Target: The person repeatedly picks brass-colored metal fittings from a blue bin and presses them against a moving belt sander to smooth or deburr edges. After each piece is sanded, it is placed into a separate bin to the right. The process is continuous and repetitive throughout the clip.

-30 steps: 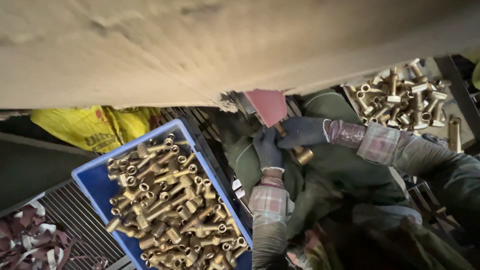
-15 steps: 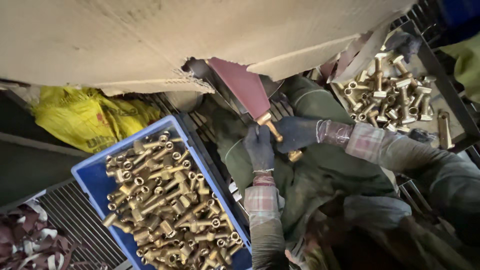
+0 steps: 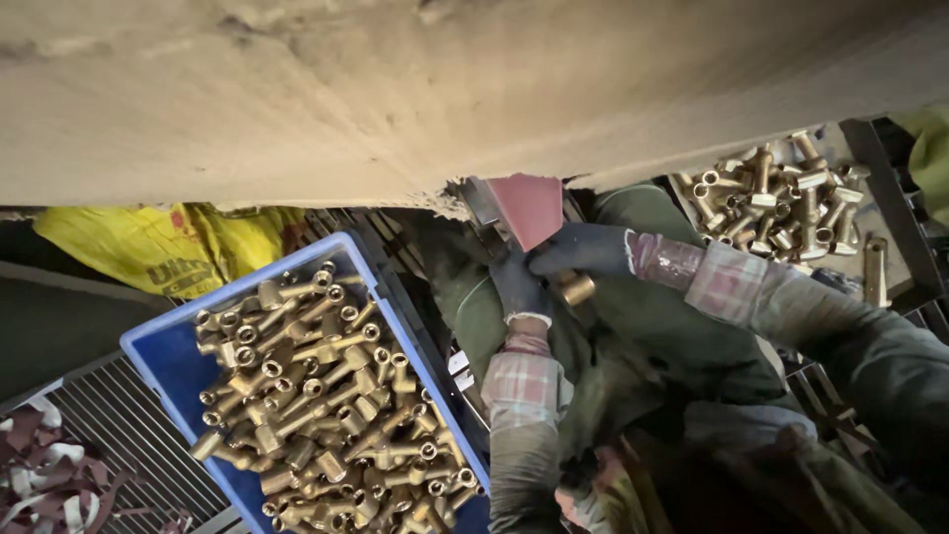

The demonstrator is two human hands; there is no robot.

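Observation:
Both my hands wear dark gloves and plaid sleeves. My right hand [image 3: 583,249] and my left hand [image 3: 518,287] together grip one brass fitting [image 3: 575,288], holding it up against a reddish abrasive belt [image 3: 529,208] that comes out from under a large tan cover [image 3: 445,89]. Most of the fitting is hidden by the gloves; only its round end shows. To the left, a blue crate [image 3: 163,361] is heaped with several brass fittings [image 3: 326,405].
A second pile of brass fittings [image 3: 781,193] lies in a dark tray at the upper right. A yellow bag [image 3: 168,247] sits behind the crate. Reddish and white strips [image 3: 49,475] lie on a ribbed grate at the lower left. My lap in green clothing fills the lower middle.
The view has swung, so the tan cover hides more of the belt than half a second ago. Both hands stay on the fitting, pressed close to the belt.

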